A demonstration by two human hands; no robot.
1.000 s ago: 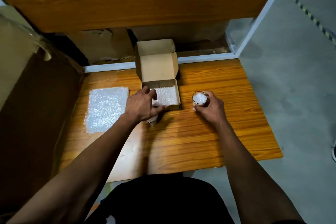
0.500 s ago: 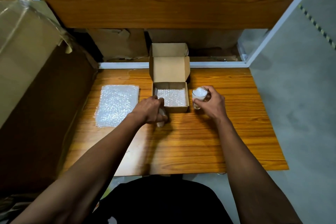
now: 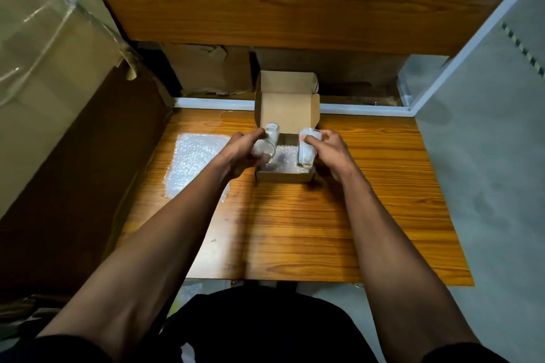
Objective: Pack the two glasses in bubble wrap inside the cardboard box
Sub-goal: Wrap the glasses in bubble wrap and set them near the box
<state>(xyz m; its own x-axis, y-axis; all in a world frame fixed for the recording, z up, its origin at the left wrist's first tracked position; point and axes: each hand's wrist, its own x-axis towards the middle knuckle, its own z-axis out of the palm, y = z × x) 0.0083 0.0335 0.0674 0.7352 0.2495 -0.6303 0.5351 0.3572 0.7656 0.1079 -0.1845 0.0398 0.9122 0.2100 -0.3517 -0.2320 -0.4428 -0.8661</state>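
Observation:
A small cardboard box (image 3: 284, 176) stands open on the wooden table, its lid tilted back and its floor lined with bubble wrap (image 3: 281, 160). My left hand (image 3: 241, 153) grips one clear glass (image 3: 267, 141), tilted, over the box's left side. My right hand (image 3: 331, 150) grips the other clear glass (image 3: 306, 149), nearly upright, over the box's right side. Whether either glass touches the lining is unclear.
A loose sheet of bubble wrap (image 3: 196, 162) lies flat on the table (image 3: 339, 230) left of the box. A large taped carton (image 3: 59, 112) rises along the left edge. A shelf frame (image 3: 295, 104) with torn cardboard stands behind.
Both hands lifted their glasses off the table and brought them inward over the open box. The left glass is now tilted.

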